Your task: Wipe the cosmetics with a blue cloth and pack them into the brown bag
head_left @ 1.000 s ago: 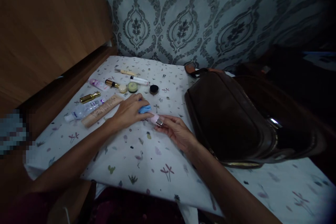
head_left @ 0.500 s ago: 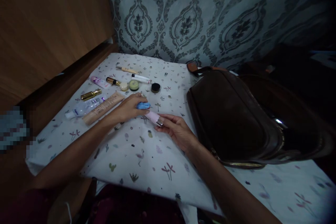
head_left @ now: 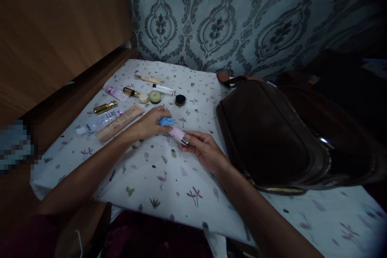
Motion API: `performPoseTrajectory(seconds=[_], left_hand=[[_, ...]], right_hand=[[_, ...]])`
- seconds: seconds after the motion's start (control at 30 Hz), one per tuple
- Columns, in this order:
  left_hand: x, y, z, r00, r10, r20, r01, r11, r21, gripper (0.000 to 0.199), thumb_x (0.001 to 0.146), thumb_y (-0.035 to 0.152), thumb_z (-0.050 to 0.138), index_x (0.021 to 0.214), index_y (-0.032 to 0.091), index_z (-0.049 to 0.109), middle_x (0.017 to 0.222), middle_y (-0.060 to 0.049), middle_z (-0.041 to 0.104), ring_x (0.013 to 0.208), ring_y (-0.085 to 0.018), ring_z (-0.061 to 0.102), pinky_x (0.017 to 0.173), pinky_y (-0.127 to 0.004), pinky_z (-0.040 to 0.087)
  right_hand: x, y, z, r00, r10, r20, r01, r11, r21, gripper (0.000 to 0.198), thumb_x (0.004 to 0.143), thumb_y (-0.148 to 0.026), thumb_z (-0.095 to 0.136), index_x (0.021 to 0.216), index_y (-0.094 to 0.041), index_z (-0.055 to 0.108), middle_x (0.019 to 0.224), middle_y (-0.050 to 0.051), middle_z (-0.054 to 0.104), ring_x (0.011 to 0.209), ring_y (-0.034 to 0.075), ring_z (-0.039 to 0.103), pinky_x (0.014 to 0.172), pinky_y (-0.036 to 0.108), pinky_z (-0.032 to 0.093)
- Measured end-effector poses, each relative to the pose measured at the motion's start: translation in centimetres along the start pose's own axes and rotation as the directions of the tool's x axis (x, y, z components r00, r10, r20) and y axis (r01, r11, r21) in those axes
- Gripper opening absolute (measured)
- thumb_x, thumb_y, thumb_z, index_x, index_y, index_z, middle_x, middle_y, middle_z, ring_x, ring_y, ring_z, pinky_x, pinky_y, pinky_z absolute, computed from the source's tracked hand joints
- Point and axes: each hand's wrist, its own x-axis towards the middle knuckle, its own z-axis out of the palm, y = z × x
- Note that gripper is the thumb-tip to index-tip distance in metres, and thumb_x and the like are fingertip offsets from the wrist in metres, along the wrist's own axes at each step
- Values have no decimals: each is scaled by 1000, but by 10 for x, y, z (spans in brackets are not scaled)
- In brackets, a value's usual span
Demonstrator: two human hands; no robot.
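In the middle of the table, my left hand (head_left: 153, 122) is closed on a bunched blue cloth (head_left: 166, 121). Just below the cloth lies a pale pink tube with a silver cap (head_left: 178, 134), held at its capped end by the fingers of my right hand (head_left: 206, 150). The tube's other end reaches up to my left fingertips and the cloth; whether they press on it is hard to see. Close by my left wrist is a beige tube (head_left: 121, 123), with a clear bottle (head_left: 98, 123) beside it.
Behind my hands lie a black-lidded jar (head_left: 180, 100), a green jar (head_left: 155, 97), a cream jar (head_left: 143, 98), a white tube (head_left: 163, 89), gold tubes (head_left: 105, 107) and a purple-pink tube (head_left: 115, 92). A dark brown bag (head_left: 263, 133) stands at right. A wooden panel (head_left: 60, 20) borders the left.
The whole view has shifted very slightly. Both hands keep the same grip on the cloth and the pink tube.
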Motion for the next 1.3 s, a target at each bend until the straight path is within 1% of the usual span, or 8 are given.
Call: performPoseTrajectory(seconds=[0.27,0.43,0.6,0.83,0.9,1.0,1.13,1.3], left_hand=[[0,-2,-8,999,-32,-18,33,998,51,18,82,35,63,81,18,60,83,-1,52,82,-19,54,75,-31,42],[-7,17,7,950,-11,-313,94,963,251,27,95,42,50,96,18,60,95,-6,61,92,-24,56,82,-36,44],[-12,42,48,980,130,-152,-78,948,309,33,101,40,42,121,17,56,112,-9,66,107,-25,57,92,-38,43],[2,2,18,977,-144,-160,186,938,293,31,99,38,42,84,17,59,79,-5,63,76,-21,59,69,-30,39],[2,-3,8,977,-141,-161,176,958,227,31,98,38,43,78,18,56,71,-1,59,68,-18,55,63,-28,36],[-3,7,6,987,-77,-139,105,972,209,35,97,42,43,73,18,53,66,1,55,63,-16,52,60,-27,31],[-11,29,6,995,83,60,-95,967,236,41,99,46,40,78,16,59,72,-2,61,68,-17,55,64,-27,34],[-12,23,-23,941,56,335,-94,991,98,40,92,54,53,97,17,67,85,-3,68,76,-18,60,67,-25,39]], right_hand=[[0,-1,3,1000,5,-18,-5,1000,-15,36,61,-36,88,89,-17,77,83,4,75,64,14,68,69,29,59],[0,4,4,985,-158,-72,139,965,-221,39,60,-36,86,93,-18,73,73,-1,69,63,12,62,66,27,53],[3,12,5,942,-334,-23,307,890,-336,29,58,-32,83,72,-20,60,71,-4,62,65,11,56,65,26,49],[4,14,-1,926,-378,-17,330,829,-451,31,66,-39,78,85,-18,66,74,1,65,64,14,57,64,28,50],[2,13,-1,884,-467,16,404,747,-528,24,72,-35,74,87,-18,66,80,3,68,69,15,61,69,31,52],[-4,10,-1,775,-611,164,546,515,-660,16,80,-27,68,94,-20,67,89,4,70,77,18,64,74,33,54],[-11,6,0,630,-665,402,686,234,-689,14,89,-19,61,101,-22,66,103,7,70,94,20,67,85,35,56],[-12,4,-1,595,-664,453,711,172,-682,17,92,-20,59,107,-22,68,110,9,69,102,20,67,89,37,56]])
